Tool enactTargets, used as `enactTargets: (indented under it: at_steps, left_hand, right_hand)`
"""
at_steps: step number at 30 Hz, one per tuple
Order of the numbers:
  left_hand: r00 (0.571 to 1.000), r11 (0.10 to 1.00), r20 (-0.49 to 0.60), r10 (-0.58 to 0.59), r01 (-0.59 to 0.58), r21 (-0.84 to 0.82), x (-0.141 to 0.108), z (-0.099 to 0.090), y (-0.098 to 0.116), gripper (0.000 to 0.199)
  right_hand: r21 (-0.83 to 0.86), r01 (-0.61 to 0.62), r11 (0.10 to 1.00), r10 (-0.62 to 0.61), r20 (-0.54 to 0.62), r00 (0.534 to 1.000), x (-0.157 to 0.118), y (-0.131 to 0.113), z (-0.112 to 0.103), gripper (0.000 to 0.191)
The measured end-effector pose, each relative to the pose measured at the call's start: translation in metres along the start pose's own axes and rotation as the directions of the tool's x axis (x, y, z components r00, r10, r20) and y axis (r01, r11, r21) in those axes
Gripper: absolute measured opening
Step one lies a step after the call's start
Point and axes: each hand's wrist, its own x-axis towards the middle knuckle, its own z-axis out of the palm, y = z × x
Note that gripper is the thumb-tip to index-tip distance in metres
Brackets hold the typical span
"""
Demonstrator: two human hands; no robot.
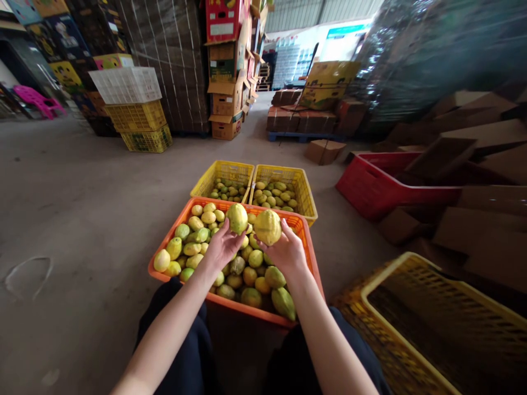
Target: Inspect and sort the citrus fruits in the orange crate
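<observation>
From where I watch, the left hand is spread partway and cradles a rounded yellow-green fruit, thumb at its side and fingers beneath. The right hand is similarly half curled around a broad, ribbed yellow fruit. Both fruits are held up over the shallow orange plastic crate, near each other with a narrow gap between them.

My first worry is the grip: neither hand wraps its fruit fully, so a turn of the wrist could let one roll off the fingertips. It would probably land on the loose yellow-and-green fruits heaped below, and I judge that could bruise both.

The heap is my second concern. A pointed green fruit lies by the near right corner, close to the rim, and a pale yellow fruit sits at the left end; a knock from a forearm or a careless drop could push either over onto the grey concrete floor.

Beyond the far rim stand two yellow slatted plastic crates, the left one and the right one, both part filled. If I reach that far with so loose a hold, I risk clipping a rim and losing the fruit.
</observation>
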Motion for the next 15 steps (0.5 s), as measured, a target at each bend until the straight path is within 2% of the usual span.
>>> enactTargets:
  at_steps: [7, 11, 15]
  left_hand:
    - [0.998, 1.000, -0.066, 0.013, -0.013, 0.004, 0.0027, 0.0012, -0.0029, 0.033]
    - [0.999, 1.000, -0.049, 0.014, -0.015, -0.009, 0.0054, -0.0003, -0.0019, 0.032]
    - [1.000, 1.000, 0.013, 0.012, -0.013, 0.025, 0.0062, -0.0036, 0.0003, 0.032]
  right_hand:
    - [-0.031, 0.006, 1.000, -0.005, 0.046, 0.999, -0.0016, -0.0001, 0.0039, 0.017]
    - [-0.020, -0.006, 1.000, 0.007, 0.026, 1.000, -0.0029, -0.0006, 0.0060, 0.021]
    - [0.007, -0.002, 1.000, 0.003, -0.027, 1.000, -0.0035, -0.0023, 0.0074, 0.020]
